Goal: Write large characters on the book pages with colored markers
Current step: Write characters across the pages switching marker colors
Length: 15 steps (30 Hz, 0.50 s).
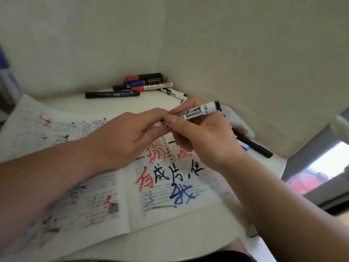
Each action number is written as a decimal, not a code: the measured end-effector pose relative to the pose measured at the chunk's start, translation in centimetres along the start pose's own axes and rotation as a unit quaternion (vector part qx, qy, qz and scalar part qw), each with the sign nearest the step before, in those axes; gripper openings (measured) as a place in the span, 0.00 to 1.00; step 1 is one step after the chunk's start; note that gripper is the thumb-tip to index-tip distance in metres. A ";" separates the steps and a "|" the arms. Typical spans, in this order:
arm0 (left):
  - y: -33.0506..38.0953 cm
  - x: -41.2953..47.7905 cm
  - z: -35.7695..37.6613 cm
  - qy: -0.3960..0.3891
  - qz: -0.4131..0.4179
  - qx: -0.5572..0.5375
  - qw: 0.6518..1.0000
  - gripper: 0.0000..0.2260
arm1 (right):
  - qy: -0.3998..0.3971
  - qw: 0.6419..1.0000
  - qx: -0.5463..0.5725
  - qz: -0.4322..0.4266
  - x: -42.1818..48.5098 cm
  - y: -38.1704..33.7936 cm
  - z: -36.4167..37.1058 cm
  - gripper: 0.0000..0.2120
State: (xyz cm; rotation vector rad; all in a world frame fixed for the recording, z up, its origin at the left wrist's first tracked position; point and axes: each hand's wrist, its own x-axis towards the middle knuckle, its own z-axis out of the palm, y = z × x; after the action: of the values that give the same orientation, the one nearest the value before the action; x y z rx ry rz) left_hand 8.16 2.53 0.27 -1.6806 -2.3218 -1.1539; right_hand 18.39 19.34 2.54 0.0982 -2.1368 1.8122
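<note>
Currently both hands meet above the open book (113, 186), on one white marker (196, 112). Right hand (205, 142): thumb and fingers wrapped round the barrel, the black end pointing up and away to its right. Left hand (130, 137): fingers curled, pinching the marker's other end. That end is hidden inside the fingers, so cap on or off cannot be told. Marker is held clear of the page, tilted, label reading "MARKER".

Book lies flat on the white desk (132, 104), beneath both hands and forearms. The page under the right hand carries large red characters (149, 159), black characters (170, 173) below the wrist, and a blue character (181, 195) nearest the body. The page under the left forearm shows blotchy red and blue marks over print.

Beyond the hands, against the wall — a pile of markers (147, 83) with red, blue and black caps. One black marker (112, 94) lies apart from it, beyond the left hand. Another black pen (255, 147) lies on the desk just right of the right hand.
</note>
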 end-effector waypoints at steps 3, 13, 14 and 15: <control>0.1 -0.2 0.1 -0.036 -0.023 -0.017 0.999 0.20 | 0.036 0.998 0.057 0.005 -1.1 0.1 -1.3 0.06; -1.1 -0.3 0.4 -0.069 -0.084 0.002 0.994 0.18 | -0.043 0.989 0.020 0.142 -6.6 1.3 -6.0 0.15; -1.3 -0.3 0.5 -0.074 -0.084 0.005 0.994 0.18 | -0.053 0.990 -0.002 0.127 -6.7 1.3 -6.2 0.16; -1.5 -0.3 0.5 -0.075 -0.080 0.005 0.994 0.19 | -0.050 0.992 -0.030 0.114 -6.6 1.3 -6.3 0.15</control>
State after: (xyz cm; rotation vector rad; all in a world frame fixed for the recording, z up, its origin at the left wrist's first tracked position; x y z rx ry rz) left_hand 7.24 2.38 -1.03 -1.6573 -2.5902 -1.0726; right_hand 25.60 24.65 0.14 -0.0749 -2.3534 1.9006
